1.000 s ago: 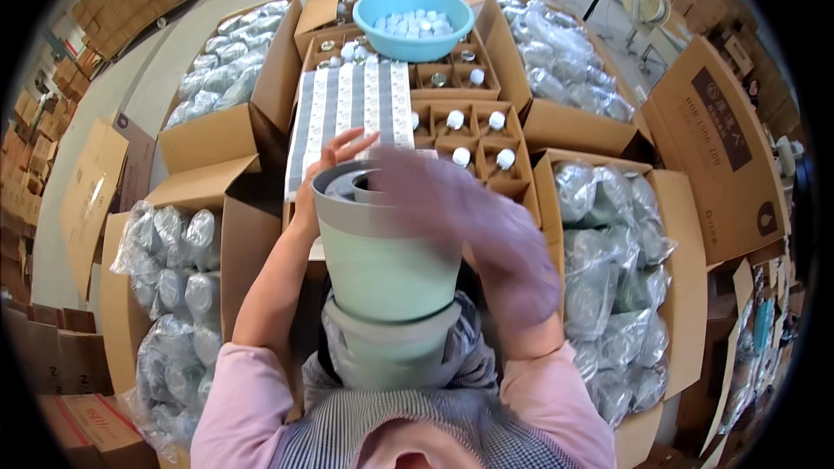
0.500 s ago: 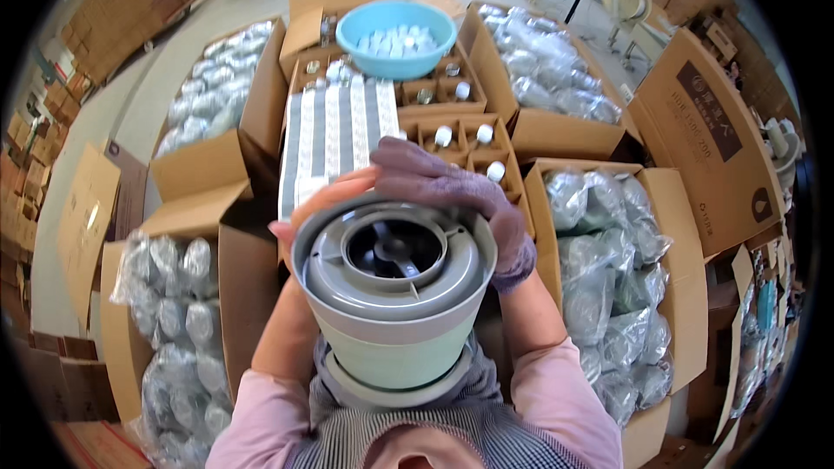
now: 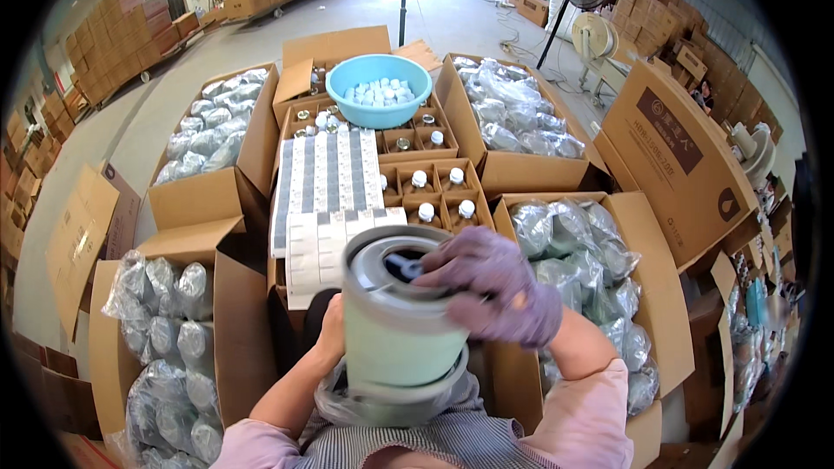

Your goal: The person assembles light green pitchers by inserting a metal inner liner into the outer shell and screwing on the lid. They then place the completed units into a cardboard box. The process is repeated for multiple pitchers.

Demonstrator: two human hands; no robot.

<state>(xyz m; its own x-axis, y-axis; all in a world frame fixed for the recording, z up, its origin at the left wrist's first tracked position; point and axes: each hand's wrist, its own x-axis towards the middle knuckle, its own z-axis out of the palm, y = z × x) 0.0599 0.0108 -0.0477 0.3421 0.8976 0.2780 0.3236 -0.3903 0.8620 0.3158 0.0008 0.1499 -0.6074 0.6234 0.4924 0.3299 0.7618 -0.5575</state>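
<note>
A pale green round container point(image 3: 404, 343) with a grey ringed top stands upright against my lap, clear plastic gathered at its base. Inside the ring is a dark centre opening with a small blue-grey piece point(image 3: 403, 266). My bare left hand point(image 3: 332, 327) is closed against the container's left side, its fingertips partly hidden. Over the right rim curls my right hand point(image 3: 499, 288) in a purple-grey glove. Its thumb side is outside the wall and its fingertips are at the ring near the centre opening; motion blurs it somewhat.
Ahead are printed sheets point(image 3: 326, 178), a divided carton of white-capped bottles point(image 3: 425, 214) and a light blue basin point(image 3: 380, 113) of white caps. Cartons of plastic-wrapped items point(image 3: 174, 330) flank me on both sides. A tall carton flap point(image 3: 673, 165) rises at the right; fans stand farther off.
The container has lowered slightly. My right hand has moved from lying flat over its far rim to curling over its right rim. My left hand has slid nearer, down its side.
</note>
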